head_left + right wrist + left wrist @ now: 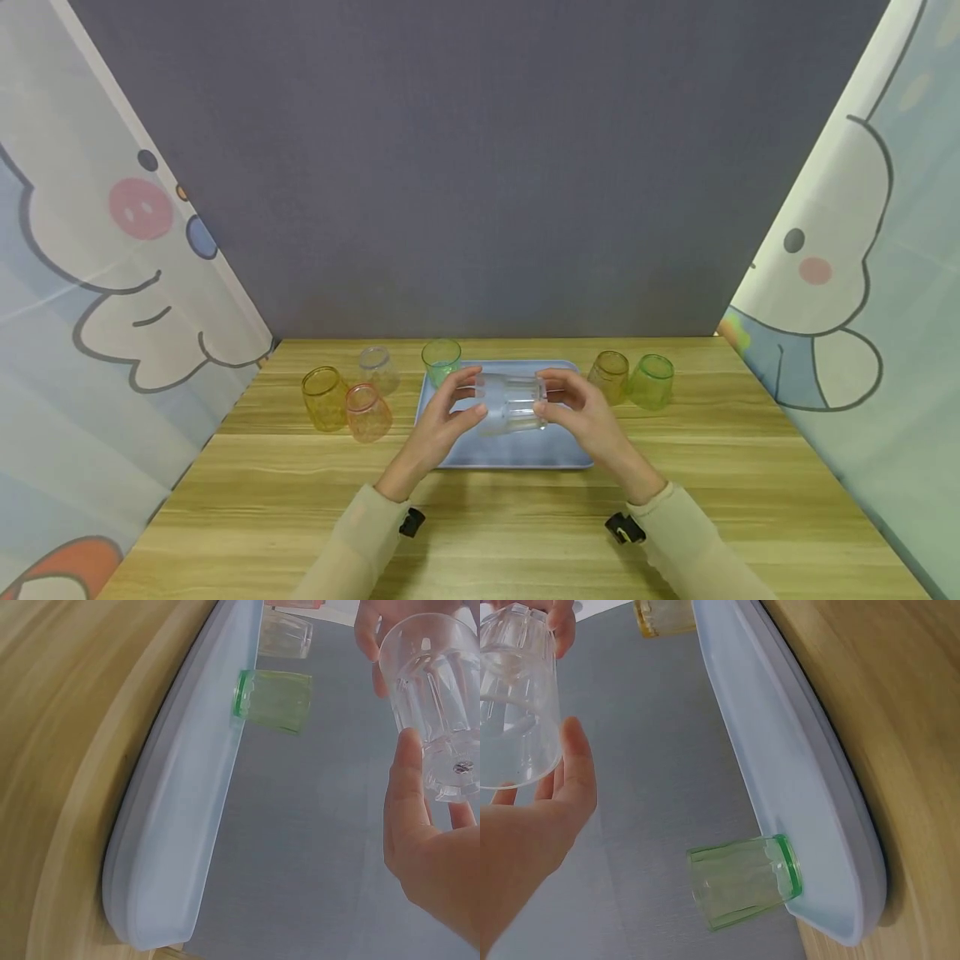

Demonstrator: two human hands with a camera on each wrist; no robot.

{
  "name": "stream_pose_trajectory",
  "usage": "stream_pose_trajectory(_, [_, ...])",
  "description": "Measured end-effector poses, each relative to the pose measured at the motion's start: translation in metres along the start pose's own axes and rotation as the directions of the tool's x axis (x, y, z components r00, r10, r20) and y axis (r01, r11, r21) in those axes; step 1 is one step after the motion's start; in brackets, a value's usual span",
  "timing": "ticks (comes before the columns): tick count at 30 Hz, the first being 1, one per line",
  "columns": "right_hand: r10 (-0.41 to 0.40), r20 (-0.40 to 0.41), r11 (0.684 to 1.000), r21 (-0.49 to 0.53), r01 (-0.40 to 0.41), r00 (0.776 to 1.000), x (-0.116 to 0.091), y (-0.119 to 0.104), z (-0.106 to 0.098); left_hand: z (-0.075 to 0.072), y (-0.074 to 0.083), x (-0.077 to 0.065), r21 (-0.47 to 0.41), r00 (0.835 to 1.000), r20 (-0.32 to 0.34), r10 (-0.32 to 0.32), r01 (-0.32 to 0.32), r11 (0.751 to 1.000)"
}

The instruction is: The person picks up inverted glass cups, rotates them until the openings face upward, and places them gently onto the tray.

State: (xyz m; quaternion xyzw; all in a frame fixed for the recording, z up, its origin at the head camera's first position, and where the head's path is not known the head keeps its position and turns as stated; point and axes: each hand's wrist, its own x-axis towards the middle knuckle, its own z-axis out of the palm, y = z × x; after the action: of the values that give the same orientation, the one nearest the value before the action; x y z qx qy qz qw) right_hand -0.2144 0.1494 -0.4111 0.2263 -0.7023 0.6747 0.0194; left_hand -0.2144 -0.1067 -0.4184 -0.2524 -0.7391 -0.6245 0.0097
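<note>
A clear drinking glass (512,405) lies on its side in the air above the light blue tray (517,455). My left hand (441,418) holds its smooth, wide rim end between thumb and fingers. At the faceted base end, my right hand (587,414) grips it the same way. Both wrist views show the glass (439,690) well above the tray (780,727). A green glass (742,881) stands on the tray's back left corner, its thicker green end down.
Left of the tray stand an amber glass (324,400), a pink glass (368,414) and a pale clear glass (379,372). To its right are another amber glass (609,379) and a yellow-green glass (651,383). A grey panel (495,183) rises behind the wooden table (510,533).
</note>
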Motion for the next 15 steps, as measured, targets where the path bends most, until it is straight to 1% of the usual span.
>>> stream_pose_trajectory(5, [0.011, -0.001, 1.000, 0.017, -0.011, 1.000, 0.0006, -0.0002, 0.0001, -0.0007, 0.0009, -0.0009, -0.009, 0.999, 0.014, -0.038, 0.038, 0.999])
stream_pose_trajectory(8, [0.018, -0.001, 1.000, 0.020, -0.018, 1.000, 0.0013, -0.0007, 0.0004, -0.0014, 0.0020, -0.0010, -0.014, 0.999, 0.022, -0.046, 0.047, 0.999])
stream_pose_trajectory(11, [0.032, 0.004, 0.999, 0.022, -0.032, 0.999, 0.0021, -0.0013, 0.0009, -0.0026, 0.0031, -0.0008, -0.015, 0.999, 0.028, -0.037, 0.038, 0.999])
stream_pose_trajectory(15, [0.057, 0.022, 0.998, 0.034, -0.058, 0.998, 0.0036, -0.0020, 0.0017, -0.0045, 0.0043, 0.0000, 0.003, 1.000, 0.020, -0.017, 0.017, 1.000])
